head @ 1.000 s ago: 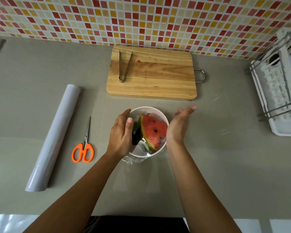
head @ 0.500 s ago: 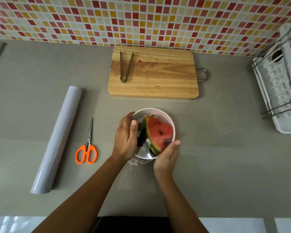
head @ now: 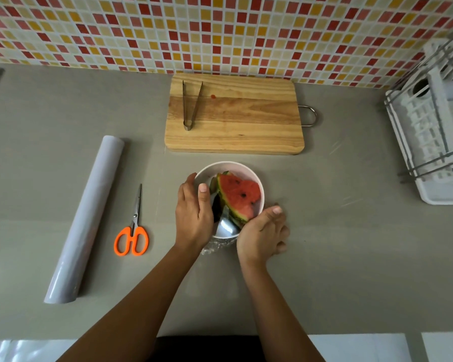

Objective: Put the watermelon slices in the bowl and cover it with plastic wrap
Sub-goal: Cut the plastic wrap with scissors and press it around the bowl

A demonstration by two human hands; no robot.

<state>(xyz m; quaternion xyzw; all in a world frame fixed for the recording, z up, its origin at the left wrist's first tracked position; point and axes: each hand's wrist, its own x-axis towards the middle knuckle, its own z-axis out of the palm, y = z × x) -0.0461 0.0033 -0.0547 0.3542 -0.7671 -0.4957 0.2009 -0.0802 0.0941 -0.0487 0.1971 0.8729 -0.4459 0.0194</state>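
A white bowl (head: 242,169) stands on the grey counter just in front of the cutting board. Red watermelon slices (head: 239,195) with green rind lean inside it. Clear plastic wrap (head: 215,247) lies over the bowl, shiny at the near rim and crinkled below it. My left hand (head: 192,218) curls round the bowl's left side, thumb over the rim. My right hand (head: 263,235) sits at the bowl's near right side; its thumb touches the rim and its fingers are curled in on the wrap.
A wooden cutting board (head: 236,121) with metal tongs (head: 190,107) lies behind the bowl. At the left are the wrap roll (head: 87,218) and orange-handled scissors (head: 132,231). A white dish rack (head: 434,126) stands at the right. Faint glints of wrap show right of the bowl.
My right hand went from open beside the bowl's right side down to its near right side, fingers curling in against the wrap. My left hand stayed on the bowl.
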